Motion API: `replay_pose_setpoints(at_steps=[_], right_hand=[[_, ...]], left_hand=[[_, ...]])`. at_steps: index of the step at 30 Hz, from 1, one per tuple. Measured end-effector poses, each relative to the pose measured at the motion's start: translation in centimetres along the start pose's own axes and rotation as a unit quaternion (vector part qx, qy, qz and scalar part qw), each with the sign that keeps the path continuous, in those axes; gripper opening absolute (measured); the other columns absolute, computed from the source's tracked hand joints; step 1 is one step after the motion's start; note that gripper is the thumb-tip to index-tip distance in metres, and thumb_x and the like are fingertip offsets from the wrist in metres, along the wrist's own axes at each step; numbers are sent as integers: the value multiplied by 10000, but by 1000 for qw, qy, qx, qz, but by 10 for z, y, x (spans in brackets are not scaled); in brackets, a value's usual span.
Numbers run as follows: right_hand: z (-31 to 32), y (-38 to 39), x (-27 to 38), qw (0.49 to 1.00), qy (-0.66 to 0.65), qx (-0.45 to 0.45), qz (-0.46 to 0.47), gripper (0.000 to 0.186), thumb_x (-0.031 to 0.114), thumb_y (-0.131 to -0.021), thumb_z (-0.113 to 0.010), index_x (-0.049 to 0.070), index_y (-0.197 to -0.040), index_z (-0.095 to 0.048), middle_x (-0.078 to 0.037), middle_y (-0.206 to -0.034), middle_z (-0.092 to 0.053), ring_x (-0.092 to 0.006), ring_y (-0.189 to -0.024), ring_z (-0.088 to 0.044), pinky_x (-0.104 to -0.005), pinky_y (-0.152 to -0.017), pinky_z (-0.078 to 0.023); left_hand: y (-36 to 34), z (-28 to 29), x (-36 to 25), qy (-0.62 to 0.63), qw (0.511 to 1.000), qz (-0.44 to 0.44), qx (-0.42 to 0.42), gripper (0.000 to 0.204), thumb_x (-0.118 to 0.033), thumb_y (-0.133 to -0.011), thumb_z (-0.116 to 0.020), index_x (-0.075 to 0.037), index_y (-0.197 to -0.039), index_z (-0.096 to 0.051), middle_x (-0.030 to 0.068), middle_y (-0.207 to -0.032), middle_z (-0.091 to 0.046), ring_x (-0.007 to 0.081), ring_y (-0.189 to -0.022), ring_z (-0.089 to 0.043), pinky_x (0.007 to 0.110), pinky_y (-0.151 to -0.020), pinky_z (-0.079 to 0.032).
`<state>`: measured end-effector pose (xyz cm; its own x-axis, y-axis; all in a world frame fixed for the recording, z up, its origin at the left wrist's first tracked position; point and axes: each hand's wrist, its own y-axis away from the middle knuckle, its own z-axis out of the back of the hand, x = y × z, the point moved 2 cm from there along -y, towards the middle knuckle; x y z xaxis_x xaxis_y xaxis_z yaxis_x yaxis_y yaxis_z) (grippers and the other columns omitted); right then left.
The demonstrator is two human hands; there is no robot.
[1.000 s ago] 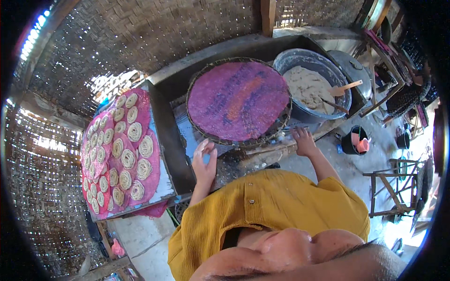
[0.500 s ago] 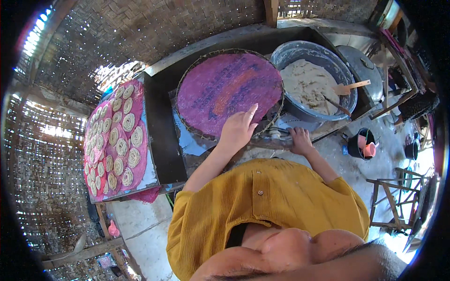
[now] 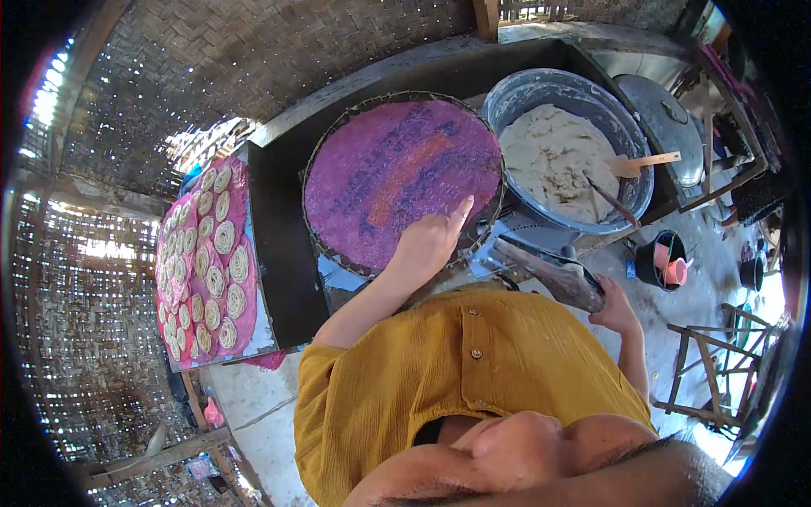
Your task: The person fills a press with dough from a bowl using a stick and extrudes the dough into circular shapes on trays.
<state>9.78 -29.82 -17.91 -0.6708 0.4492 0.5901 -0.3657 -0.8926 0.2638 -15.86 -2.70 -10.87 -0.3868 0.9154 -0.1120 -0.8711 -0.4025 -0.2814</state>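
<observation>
A round woven tray (image 3: 308, 221) lies before me, lined with a purple cloth (image 3: 372, 169) that bears dark and orange print. My left hand (image 3: 427, 245) is over the tray's near right part, index finger stretched out and the others partly bent, with nothing visible in it. At the right, my right hand (image 3: 615, 306) is closed round the thick end of a long, worn, greyish wooden tool (image 3: 553, 275). This tool slants from my hand toward the gap between the tray and the tub; its exact kind is unclear.
A large grey tub (image 3: 541, 84) of pale dough (image 3: 557, 160) stands right of the tray, with a wooden spatula (image 3: 634, 165) and a dark-handled tool in it. Pale noodle-like coils (image 3: 224, 237) cover pink cloth at left. A metal lid (image 3: 663, 118) and black bucket (image 3: 655, 269) are farther right.
My right hand has moved right and toward me, lifting the wooden tool into view. The tray has shifted slightly left. My left hand remains near its edge.
</observation>
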Motion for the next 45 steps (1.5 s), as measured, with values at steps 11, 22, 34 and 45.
replay_pose_setpoints(at_steps=[11, 22, 34, 45], right_hand=[[5, 10, 1, 987, -136, 43, -79, 761, 116, -417, -693, -13, -1132, -466, -160, -996, -555, -274, -956, -526, -316, -858, -389], [2, 8, 4, 977, -185, 67, -87, 789, 110, -402, -701, -51, -1136, -460, -142, -1019, -554, -225, -964, -524, -296, -863, -384], [47, 7, 79, 799, -566, 199, 44, 860, 249, -409, -763, -77, -1124, -414, -132, -880, -569, -242, -739, -572, -322, -627, -454], [45, -77, 213, 791, -435, 419, 100, 983, 703, -603, -544, -46, -1198, -315, -195, -849, -550, -201, -591, -557, -281, -471, -449]], left_hand=[[-10, 36, 72, 317, 897, 257, -168, 462, -42, -722, -571, -49, -1164, -437, 85, -731, -605, 140, -632, -579, 272, -592, -466], [14, 49, 126, 437, 813, 351, -160, 488, -4, -758, -543, -52, -1221, -395, 45, -836, -566, 75, -729, -504, 203, -659, -404], [-38, 80, 67, 847, 529, 50, -30, 1116, -764, -554, -472, -82, -1355, -100, 230, -1334, -265, 351, -1189, -350, 456, -946, -313], [-74, 112, 84, 879, 402, -219, -135, 785, -468, -695, -633, -161, -1304, -243, 67, -1099, -483, 259, -981, -487, 491, -954, -319]])
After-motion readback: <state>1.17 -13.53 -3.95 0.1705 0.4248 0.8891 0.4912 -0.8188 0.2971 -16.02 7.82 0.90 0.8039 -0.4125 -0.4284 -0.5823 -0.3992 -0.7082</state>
